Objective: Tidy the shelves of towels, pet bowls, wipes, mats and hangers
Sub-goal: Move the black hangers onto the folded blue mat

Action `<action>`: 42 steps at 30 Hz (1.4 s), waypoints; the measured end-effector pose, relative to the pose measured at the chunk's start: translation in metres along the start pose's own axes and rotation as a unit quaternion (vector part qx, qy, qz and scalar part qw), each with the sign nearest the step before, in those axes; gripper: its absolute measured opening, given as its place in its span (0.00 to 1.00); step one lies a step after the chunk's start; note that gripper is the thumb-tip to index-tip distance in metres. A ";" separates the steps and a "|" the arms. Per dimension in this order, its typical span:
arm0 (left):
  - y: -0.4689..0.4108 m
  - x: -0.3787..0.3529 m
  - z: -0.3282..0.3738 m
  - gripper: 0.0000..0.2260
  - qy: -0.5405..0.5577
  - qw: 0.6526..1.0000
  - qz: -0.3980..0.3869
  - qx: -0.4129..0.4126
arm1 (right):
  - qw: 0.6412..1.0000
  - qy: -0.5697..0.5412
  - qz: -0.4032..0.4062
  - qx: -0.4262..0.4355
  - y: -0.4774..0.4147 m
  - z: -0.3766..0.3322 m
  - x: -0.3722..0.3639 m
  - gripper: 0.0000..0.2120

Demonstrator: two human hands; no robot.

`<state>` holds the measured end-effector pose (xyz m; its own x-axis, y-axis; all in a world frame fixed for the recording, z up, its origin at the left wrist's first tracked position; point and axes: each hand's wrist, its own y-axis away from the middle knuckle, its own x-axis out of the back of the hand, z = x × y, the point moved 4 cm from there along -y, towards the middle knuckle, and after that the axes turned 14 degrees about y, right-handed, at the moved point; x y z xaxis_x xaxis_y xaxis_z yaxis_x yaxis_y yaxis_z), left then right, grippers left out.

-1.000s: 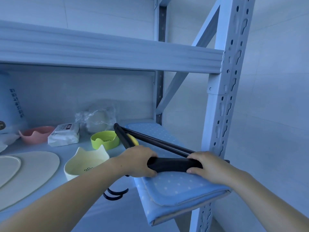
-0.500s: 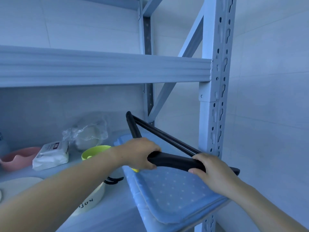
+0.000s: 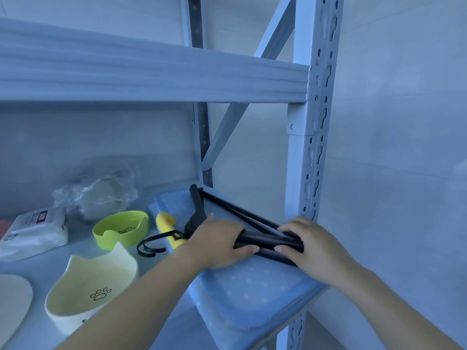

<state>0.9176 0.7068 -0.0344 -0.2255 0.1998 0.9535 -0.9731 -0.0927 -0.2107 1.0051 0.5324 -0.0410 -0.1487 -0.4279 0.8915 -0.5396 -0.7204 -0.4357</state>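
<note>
A bundle of black hangers point(image 3: 265, 242) lies on the folded blue dotted mat point(image 3: 255, 294) at the right end of the shelf. My left hand point(image 3: 217, 242) grips the hangers near their necks, and my right hand point(image 3: 307, 242) grips their right ends. The black hooks point(image 3: 151, 245) stick out to the left over the shelf. A yellow object point(image 3: 168, 224) lies on the mat under the hangers. The mat overhangs the shelf's front edge.
A green pet bowl point(image 3: 121, 229), a cream cat-ear bowl point(image 3: 88, 291), a wipes pack point(image 3: 32, 232) and a plastic-wrapped bowl point(image 3: 101, 195) stand on the shelf to the left. The rack's upright post point(image 3: 307, 173) rises just right of my hands. A cream mat point(image 3: 12, 304) lies far left.
The hangers were held tilted above the mat and now lie flat on it. Both hands came down with them, and the hooks now show at the left.
</note>
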 end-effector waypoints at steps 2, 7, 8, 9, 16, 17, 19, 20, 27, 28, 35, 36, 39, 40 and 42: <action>0.001 -0.006 0.006 0.22 -0.032 0.998 0.060 -0.014 | 1.000 0.000 0.003 -0.010 0.004 0.009 0.000 0.17; 0.005 -0.017 0.002 0.31 -0.043 0.986 0.160 -0.036 | 1.000 -0.007 0.000 0.005 0.011 0.015 -0.003 0.18; 0.005 -0.018 0.002 0.31 -0.039 0.985 0.166 -0.036 | 1.000 -0.002 -0.003 0.009 0.012 0.015 -0.004 0.18; 0.006 -0.018 0.002 0.31 -0.036 0.984 0.170 -0.038 | 1.000 0.001 -0.006 0.011 0.013 0.014 -0.005 0.19; 0.008 -0.015 0.000 0.30 -0.048 0.987 0.154 -0.017 | 1.000 -0.019 0.002 -0.005 0.015 0.015 -0.001 0.23; 0.008 -0.013 -0.003 0.29 -0.049 0.989 0.139 -0.015 | 1.000 -0.023 0.007 -0.005 0.015 0.014 0.001 0.22; 0.008 -0.010 -0.009 0.29 -0.038 0.994 0.104 -0.011 | 0.999 -0.032 0.007 0.003 0.014 0.011 0.002 0.22; 0.008 -0.008 -0.012 0.28 -0.033 0.995 0.091 -0.009 | 0.999 -0.041 0.004 0.006 0.014 0.010 0.002 0.22; 0.010 -0.004 -0.010 0.17 -0.034 0.997 0.067 0.010 | 0.994 -0.103 -0.035 0.032 0.007 0.010 -0.003 0.20; 0.010 -0.003 -0.012 0.16 -0.023 0.998 0.059 0.016 | 0.994 -0.098 -0.038 0.033 0.007 0.011 -0.004 0.21; 0.005 -0.002 -0.016 0.14 0.018 0.999 0.037 0.022 | 0.995 -0.088 -0.037 0.030 0.008 0.011 -0.006 0.21; 0.003 -0.002 -0.015 0.13 0.020 0.999 0.037 0.019 | 0.996 -0.083 -0.034 0.028 0.008 0.012 -0.006 0.21; -0.003 -0.003 -0.010 0.12 0.021 0.999 0.037 0.018 | 0.996 -0.075 -0.031 0.020 0.006 0.018 -0.006 0.20; -0.005 -0.003 -0.007 0.12 0.019 0.999 0.035 0.020 | 0.997 -0.076 -0.031 0.016 0.006 0.020 -0.006 0.20; -0.004 -0.004 -0.002 0.13 0.008 0.999 0.032 0.025 | 0.997 -0.076 -0.029 0.014 0.006 0.023 -0.006 0.20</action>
<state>0.9226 0.7087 -0.0376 -0.2883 0.2076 0.9348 -0.9532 -0.1553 -0.2595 1.0218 0.5177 -0.0518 0.0094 -0.4613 0.8872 -0.5202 -0.7600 -0.3896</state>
